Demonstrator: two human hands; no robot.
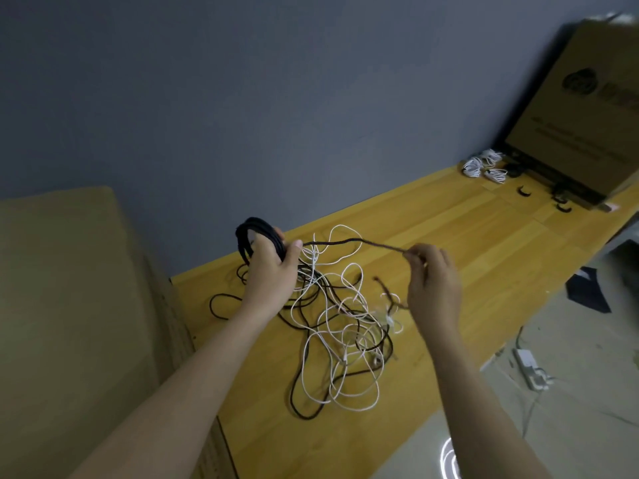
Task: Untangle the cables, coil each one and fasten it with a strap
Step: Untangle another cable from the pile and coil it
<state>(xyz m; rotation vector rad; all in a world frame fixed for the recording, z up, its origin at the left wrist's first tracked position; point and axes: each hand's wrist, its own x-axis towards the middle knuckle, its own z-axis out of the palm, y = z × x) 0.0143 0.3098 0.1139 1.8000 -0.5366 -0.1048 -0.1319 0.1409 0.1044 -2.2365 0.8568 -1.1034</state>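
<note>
Winding up a black cable (349, 241) is the job going on right now, and it looks partly done. The left hand (273, 267) is held up above the counter (484, 229), with its fingers (278, 233) curled round a bundle of black loops (254, 233), so the rings stay together and do not fall open. From that bundle the loose part of the black cable runs across to the right hand (434, 281), which pinches it between thumb and fingertips. Holding it out to the side like this probably keeps the cable straight, so the next ring can be laid on neatly. Under both hands, on the counter, lies a messy pile of white cables (332, 340) mixed with more black cable, and it looks quite knotted, so pulling hard could tighten it. Far off, near a big cardboard box (567, 115), sit some small white coils (482, 165) that look finished, and a few black straps (525, 191) wait just beside them. Another cardboard box (79, 323) stands at the left.
</note>
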